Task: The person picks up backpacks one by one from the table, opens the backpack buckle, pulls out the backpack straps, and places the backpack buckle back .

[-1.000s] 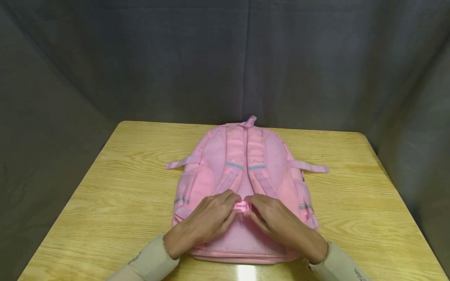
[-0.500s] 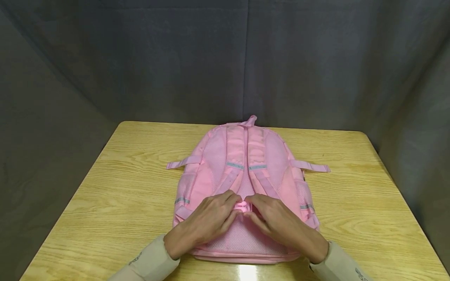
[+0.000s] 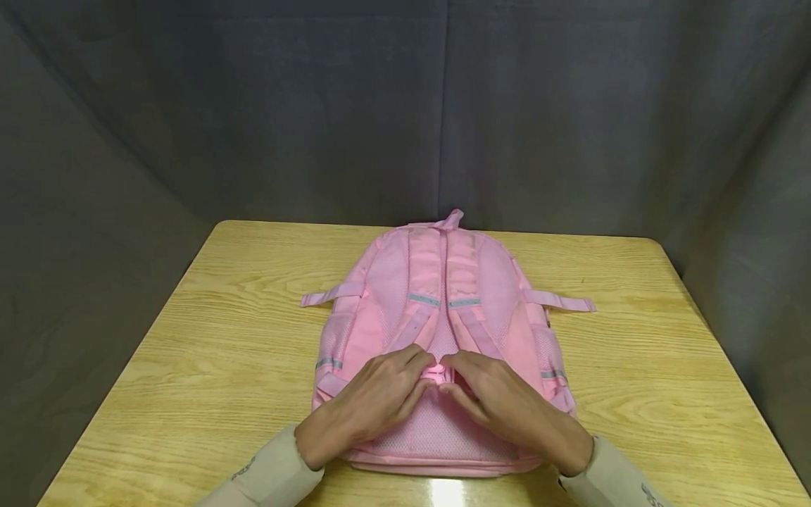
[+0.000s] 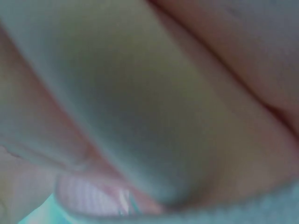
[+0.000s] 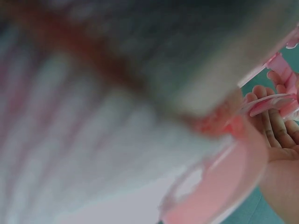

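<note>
A pink backpack (image 3: 437, 440) lies with its shoulder straps (image 3: 462, 264) facing up. Low on its back panel sits a bright pink plastic buckle (image 3: 434, 373). My left hand (image 3: 380, 387) pinches the buckle's left side between thumb and fingers. From the right, my right hand (image 3: 500, 391) pinches the other side, fingertips and thumb close to those of the left. Blurred fingers (image 4: 117, 93) fill most of the left wrist view. In the right wrist view a palm and fingers (image 5: 280, 135) show at the right edge beside pink plastic parts, with much of the frame blurred.
The backpack rests on a wooden table (image 3: 222, 338) with rounded far corners. Loose webbing straps stick out at the left (image 3: 329, 293) and right (image 3: 560, 301) of the bag. A carry loop (image 3: 453, 220) is at its top. Behind hangs a dark grey curtain (image 3: 317, 105).
</note>
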`<move>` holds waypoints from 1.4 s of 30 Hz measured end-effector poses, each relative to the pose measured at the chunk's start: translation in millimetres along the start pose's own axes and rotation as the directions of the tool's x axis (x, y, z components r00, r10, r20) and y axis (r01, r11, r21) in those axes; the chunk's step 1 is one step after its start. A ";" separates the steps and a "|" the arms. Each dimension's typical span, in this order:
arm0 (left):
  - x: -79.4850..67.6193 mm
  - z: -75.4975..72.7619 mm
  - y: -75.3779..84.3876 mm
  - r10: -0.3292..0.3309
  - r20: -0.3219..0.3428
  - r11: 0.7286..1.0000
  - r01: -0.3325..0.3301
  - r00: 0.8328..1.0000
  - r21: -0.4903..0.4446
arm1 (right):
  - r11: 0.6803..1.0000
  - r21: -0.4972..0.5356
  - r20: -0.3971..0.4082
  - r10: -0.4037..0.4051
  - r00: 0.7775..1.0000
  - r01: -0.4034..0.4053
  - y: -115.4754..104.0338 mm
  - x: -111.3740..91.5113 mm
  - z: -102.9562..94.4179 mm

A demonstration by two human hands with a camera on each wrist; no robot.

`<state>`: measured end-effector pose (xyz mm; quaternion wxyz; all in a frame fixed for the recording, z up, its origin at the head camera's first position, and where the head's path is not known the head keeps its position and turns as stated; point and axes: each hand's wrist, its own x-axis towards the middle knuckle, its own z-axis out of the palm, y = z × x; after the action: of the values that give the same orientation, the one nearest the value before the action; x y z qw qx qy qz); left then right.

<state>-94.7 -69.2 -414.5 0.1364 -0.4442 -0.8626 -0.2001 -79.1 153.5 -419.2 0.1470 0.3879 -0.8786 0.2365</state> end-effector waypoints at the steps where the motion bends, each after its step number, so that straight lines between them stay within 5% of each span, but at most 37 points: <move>1: -0.1 -0.1 0.0 0.000 0.000 1.000 0.000 1.000 0.000 | 1.000 0.001 0.003 -0.001 1.000 0.001 0.1 0.0 -0.1; 42: -5.9 -1.7 -3.4 -0.038 0.007 0.997 0.038 0.999 -0.070 | 1.000 -0.025 -0.002 0.007 1.000 -0.007 0.1 -1.2 -3.7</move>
<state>-94.0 -76.0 -416.2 0.1146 -0.4328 -0.8637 -0.2313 -78.1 156.2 -416.7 0.1517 0.3827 -0.8828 0.2263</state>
